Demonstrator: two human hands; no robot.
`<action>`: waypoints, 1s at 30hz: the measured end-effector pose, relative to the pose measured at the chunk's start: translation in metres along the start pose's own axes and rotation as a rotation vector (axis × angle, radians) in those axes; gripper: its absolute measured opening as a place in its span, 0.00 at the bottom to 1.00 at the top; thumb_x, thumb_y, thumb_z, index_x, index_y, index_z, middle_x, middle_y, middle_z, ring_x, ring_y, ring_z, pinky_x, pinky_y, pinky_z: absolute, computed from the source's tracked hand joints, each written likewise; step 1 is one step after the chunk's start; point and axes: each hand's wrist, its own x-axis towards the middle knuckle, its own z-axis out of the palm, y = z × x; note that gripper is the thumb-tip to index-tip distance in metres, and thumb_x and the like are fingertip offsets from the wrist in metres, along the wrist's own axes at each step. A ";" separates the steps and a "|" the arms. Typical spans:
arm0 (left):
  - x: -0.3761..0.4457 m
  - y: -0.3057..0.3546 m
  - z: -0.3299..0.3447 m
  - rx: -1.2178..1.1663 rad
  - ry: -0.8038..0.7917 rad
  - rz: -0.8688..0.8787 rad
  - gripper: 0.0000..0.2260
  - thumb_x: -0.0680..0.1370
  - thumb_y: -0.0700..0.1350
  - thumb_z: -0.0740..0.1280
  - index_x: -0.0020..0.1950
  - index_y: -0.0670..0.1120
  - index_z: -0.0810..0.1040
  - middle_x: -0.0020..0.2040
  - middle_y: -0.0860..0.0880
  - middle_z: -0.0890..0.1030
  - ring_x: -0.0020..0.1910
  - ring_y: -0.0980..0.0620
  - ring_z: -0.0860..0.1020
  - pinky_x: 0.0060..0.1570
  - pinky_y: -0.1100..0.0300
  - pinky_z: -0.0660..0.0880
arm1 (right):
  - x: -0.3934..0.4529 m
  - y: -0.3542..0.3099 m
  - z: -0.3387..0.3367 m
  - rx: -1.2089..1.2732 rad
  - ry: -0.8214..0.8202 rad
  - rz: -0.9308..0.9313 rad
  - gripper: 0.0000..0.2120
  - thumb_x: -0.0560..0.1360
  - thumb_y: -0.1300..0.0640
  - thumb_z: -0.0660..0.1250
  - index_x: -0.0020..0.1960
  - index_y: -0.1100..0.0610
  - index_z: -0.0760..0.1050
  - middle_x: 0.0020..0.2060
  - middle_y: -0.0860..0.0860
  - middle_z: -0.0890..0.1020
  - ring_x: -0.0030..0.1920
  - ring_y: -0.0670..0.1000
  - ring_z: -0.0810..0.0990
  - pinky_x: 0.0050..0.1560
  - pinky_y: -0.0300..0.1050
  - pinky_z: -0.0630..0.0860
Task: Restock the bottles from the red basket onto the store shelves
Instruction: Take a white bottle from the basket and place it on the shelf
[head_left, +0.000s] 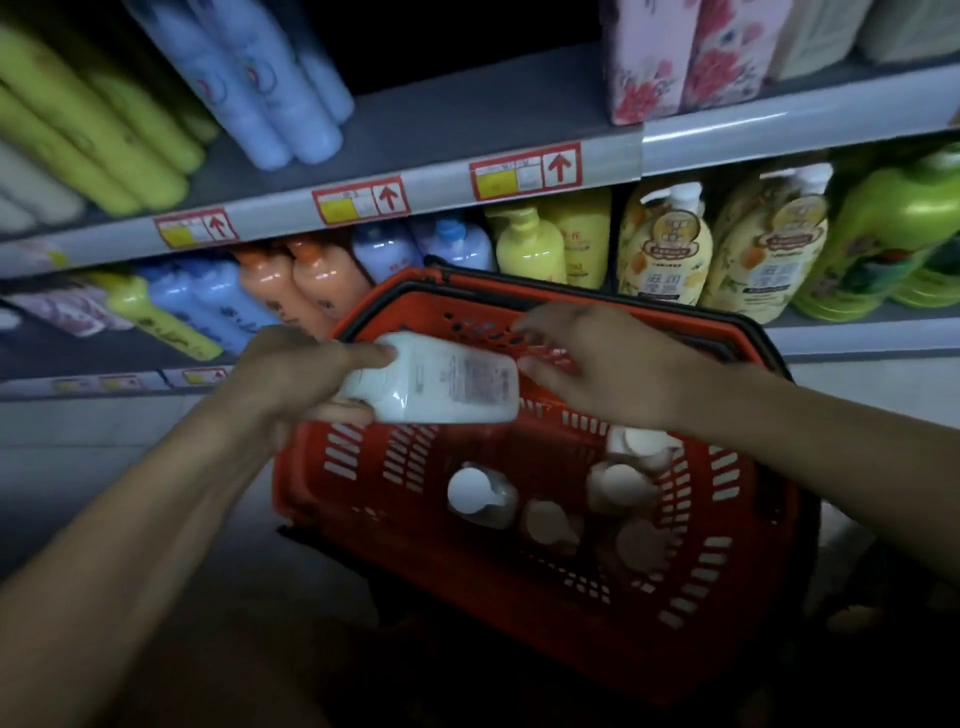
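Note:
A red plastic basket (717, 597) sits on the floor in front of the shelves, with several white bottles (480, 493) standing in its right half. Over the basket my left hand (296, 379) grips a white bottle (441, 382) by its top end; the bottle lies sideways with its printed back label up. My right hand (602, 364) is at the bottle's base end, fingers spread and touching or nearly touching it. The upper shelf (467, 119) has a bare gap between blue bottles and floral boxes.
Yellow-green and blue bottles (260, 88) lie on the upper shelf at left, pink floral boxes (660, 57) at right. The lower shelf holds orange, blue, yellow and green bottles (665, 249). Price tags line the shelf edge (358, 200). Pale floor lies at left.

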 end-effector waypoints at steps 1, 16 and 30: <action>-0.008 0.006 -0.007 -0.072 -0.009 -0.027 0.21 0.68 0.44 0.82 0.54 0.34 0.80 0.54 0.36 0.84 0.39 0.42 0.87 0.36 0.48 0.85 | -0.003 -0.009 0.003 0.010 0.049 -0.010 0.27 0.80 0.43 0.63 0.74 0.55 0.70 0.67 0.55 0.78 0.65 0.57 0.78 0.65 0.55 0.76; -0.112 0.091 0.017 -0.226 -0.207 -0.046 0.12 0.78 0.43 0.72 0.61 0.41 0.82 0.59 0.40 0.83 0.47 0.42 0.85 0.33 0.53 0.85 | -0.009 -0.038 0.018 0.031 0.550 0.010 0.40 0.65 0.49 0.79 0.73 0.57 0.69 0.67 0.54 0.76 0.64 0.59 0.76 0.66 0.56 0.75; -0.097 0.075 0.058 -0.309 -0.370 0.607 0.27 0.72 0.44 0.77 0.70 0.49 0.76 0.59 0.44 0.85 0.59 0.44 0.84 0.63 0.44 0.79 | -0.011 -0.023 -0.110 1.330 0.290 0.084 0.25 0.70 0.62 0.78 0.66 0.61 0.77 0.59 0.58 0.86 0.60 0.60 0.85 0.61 0.58 0.81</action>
